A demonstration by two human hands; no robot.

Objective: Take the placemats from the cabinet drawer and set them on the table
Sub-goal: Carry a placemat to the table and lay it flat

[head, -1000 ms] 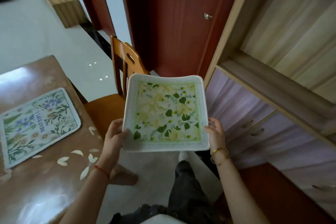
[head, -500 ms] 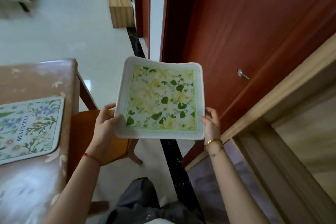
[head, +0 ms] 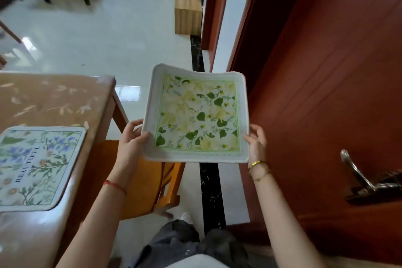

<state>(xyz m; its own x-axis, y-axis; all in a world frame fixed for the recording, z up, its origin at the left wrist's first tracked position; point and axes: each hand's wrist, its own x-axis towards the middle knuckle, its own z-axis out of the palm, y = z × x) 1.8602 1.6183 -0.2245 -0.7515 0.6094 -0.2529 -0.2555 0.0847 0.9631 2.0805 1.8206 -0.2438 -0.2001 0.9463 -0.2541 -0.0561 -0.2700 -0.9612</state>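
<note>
Left hand (head: 130, 143) pinches the near left corner of the green mat (head: 195, 115), thumb on top and fingers under it. My right hand (head: 257, 146) holds the near right corner, with its fingers curled by the edge. I hold two corners so the soft mat stays spread out with the picture side up and does not fold. It bends a little, and the far edge curls up.

The green mat is up in the air. It hangs over the floor and the chair (head: 148, 183), to the right of the table (head: 54, 98), and does not touch it. A blue mat (head: 37, 167) lies flat on the table near its right edge, so I think that spot is done.

I think the green mat goes on the bare brown part past the blue mat. Both hands should swing left together to keep it flat. The door (head: 326, 93) is close on my right, so I must not bump it.
</note>
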